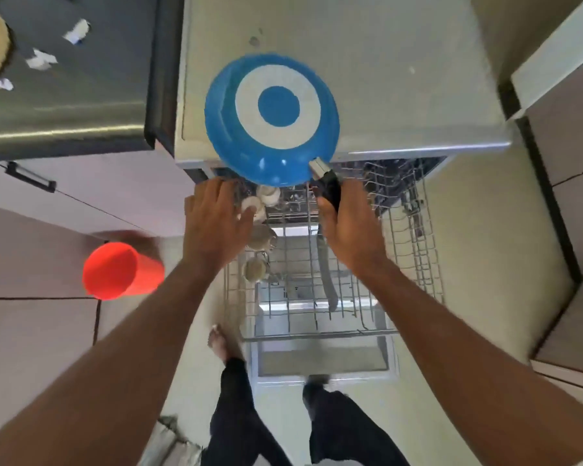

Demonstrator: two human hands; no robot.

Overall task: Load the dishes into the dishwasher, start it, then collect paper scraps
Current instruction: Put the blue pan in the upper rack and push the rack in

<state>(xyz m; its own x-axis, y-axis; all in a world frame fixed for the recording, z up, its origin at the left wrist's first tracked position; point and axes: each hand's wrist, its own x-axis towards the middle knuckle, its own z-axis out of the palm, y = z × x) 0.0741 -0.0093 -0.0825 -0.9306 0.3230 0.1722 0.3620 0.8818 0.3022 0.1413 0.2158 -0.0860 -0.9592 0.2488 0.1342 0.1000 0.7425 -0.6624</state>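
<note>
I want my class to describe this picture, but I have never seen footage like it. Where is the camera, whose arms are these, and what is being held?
There is one picture, from a camera on a person's head, looking down. The arms are that person's own. The right hand grips the black handle of a blue pan, held bottom up over the pulled-out wire rack of an open dishwasher. The left hand is open above the rack's left edge, holding nothing. Pale cups already sit in the rack. Paper scraps lie on the dark counter at upper left, and a red cup shows at left.
</note>
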